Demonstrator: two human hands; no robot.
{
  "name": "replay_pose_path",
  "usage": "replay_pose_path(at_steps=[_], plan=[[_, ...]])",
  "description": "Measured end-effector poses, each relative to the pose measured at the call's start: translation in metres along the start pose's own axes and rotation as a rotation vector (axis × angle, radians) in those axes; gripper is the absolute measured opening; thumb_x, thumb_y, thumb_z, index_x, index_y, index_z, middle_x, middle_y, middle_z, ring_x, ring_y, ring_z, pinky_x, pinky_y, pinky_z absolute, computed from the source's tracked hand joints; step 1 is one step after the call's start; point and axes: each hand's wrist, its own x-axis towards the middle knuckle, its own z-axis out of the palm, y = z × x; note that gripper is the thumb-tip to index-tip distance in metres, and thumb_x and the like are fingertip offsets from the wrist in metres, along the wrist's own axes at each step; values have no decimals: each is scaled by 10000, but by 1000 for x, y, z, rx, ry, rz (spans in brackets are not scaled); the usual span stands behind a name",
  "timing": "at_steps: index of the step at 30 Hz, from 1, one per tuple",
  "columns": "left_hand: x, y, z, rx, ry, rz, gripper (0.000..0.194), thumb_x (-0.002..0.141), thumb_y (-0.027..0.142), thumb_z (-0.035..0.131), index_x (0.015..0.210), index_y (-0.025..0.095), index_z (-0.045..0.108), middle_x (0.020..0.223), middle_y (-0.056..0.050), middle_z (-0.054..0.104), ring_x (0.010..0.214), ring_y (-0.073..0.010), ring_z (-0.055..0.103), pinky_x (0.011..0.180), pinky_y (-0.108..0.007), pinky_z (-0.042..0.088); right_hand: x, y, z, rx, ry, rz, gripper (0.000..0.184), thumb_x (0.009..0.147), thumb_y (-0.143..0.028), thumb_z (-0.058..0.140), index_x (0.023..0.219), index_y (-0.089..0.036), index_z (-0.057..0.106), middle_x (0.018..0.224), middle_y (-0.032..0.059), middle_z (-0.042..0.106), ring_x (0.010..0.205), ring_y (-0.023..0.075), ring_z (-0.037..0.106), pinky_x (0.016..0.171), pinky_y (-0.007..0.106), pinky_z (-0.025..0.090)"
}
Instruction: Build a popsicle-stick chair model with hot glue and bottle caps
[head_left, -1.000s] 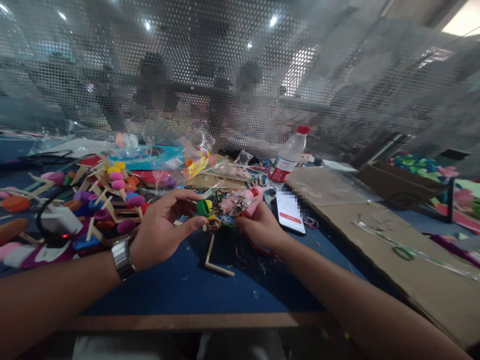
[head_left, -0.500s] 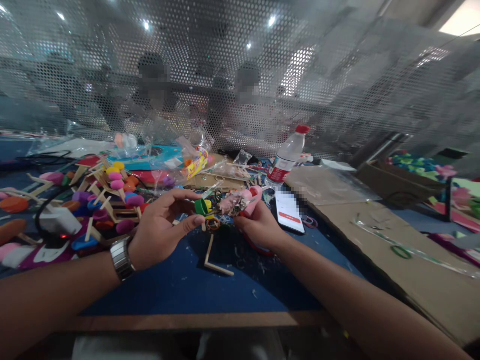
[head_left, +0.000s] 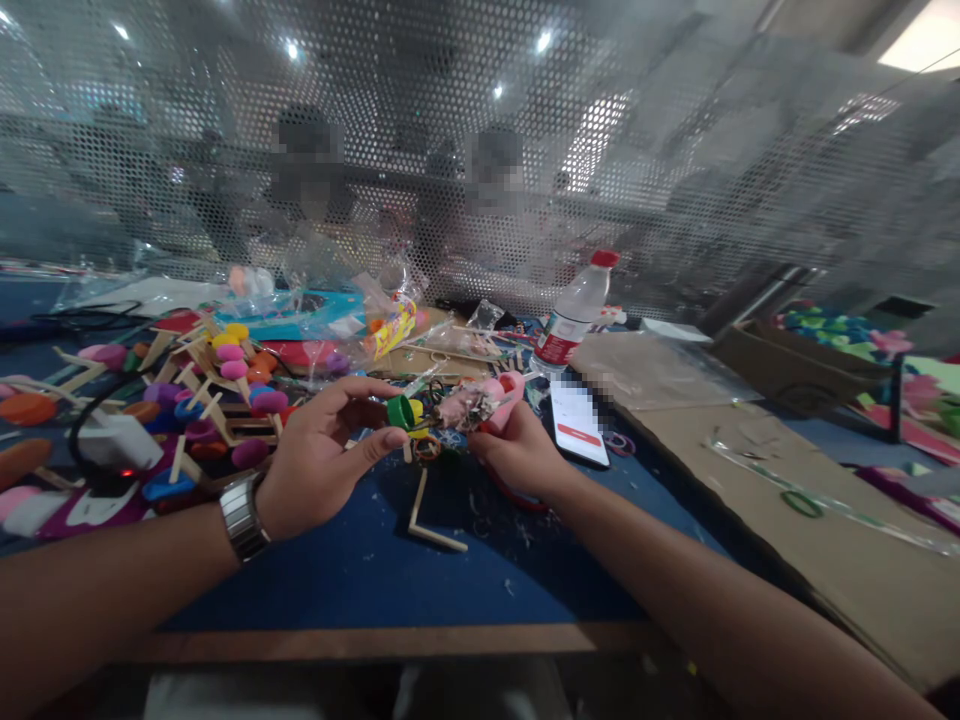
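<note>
My left hand, with a metal watch on the wrist, pinches a green bottle cap between thumb and fingers. My right hand is wrapped round a pink hot glue gun. Its front is crusted with old glue and scraps, and the nozzle points left at the cap. Whether the tip touches the cap, I cannot tell. A yellow cap shows just behind the nozzle. Below the hands, two wooden sticks joined in an L shape lie on the blue table.
Colourful caps with sticks are heaped at the left, beside a white plug on a purple power strip. A water bottle and a phone stand and lie right of centre. Cardboard covers the right side. Perforated metal rises behind.
My left hand and the green cap have shifted very slightly to the left. The glue gun stays almost where it was.
</note>
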Motion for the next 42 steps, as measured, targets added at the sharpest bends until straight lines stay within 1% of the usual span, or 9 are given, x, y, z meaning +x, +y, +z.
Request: replay_pose_path(at_steps=[3,6,13,20,25,29,32,36,42], plan=[[0,0,0,-11,-14,-2,298,814,259,782,1088,216,673,950,-25,723,841,-130,701,730,-184,579,1,1,0,8,2,4,275,533,-240,594,751,-235,428,569,-68,490,514,113,416,500,270,340],[0,1,0,-18,-14,-3,285,827,249,769,1089,204,667,949,-31,718,829,-126,696,725,-185,580,1,1,0,17,-7,-9,269,531,-249,589,752,-228,437,579,-70,493,513,105,410,503,265,341],[0,2,0,9,3,3,285,822,256,772,1083,199,671,953,-37,714,825,-125,693,724,-182,574,1,0,0,0,-13,-27,248,532,-255,575,740,-231,444,581,-66,477,517,109,404,502,267,331],[0,1,0,-4,1,19,281,822,239,771,1081,202,670,955,-38,721,817,-116,696,713,-166,572,2,1,-1,-24,2,-5,247,525,-256,578,733,-225,447,583,-62,466,528,108,396,507,272,323],[0,1,0,-11,1,39,274,830,230,763,1086,202,669,949,-34,721,818,-111,701,714,-159,574,2,2,-1,-13,-23,-12,244,537,-255,570,747,-225,448,595,-60,454,534,111,393,505,275,306],[0,1,1,-23,1,42,265,835,218,757,1086,200,672,948,-33,722,816,-105,701,715,-150,572,2,3,-1,-27,-14,-22,227,537,-248,570,724,-228,442,580,-66,449,532,105,377,503,266,314],[0,1,1,-25,6,45,268,833,216,759,1086,198,672,960,-39,721,814,-109,702,713,-158,575,2,2,-1,-37,-1,-5,229,533,-243,574,724,-223,449,589,-61,465,540,105,381,510,264,322],[-1,1,1,-29,5,45,265,835,225,758,1085,193,673,960,-54,726,823,-134,708,718,-195,587,2,-1,-1,-26,24,27,258,513,-259,580,737,-221,456,591,-62,473,541,107,387,515,269,326],[0,3,1,-22,24,43,261,834,242,760,1078,196,679,920,-49,725,789,-137,706,673,-198,581,1,-4,0,-42,19,-5,229,510,-273,564,708,-222,459,587,-64,456,542,104,367,511,268,309]])
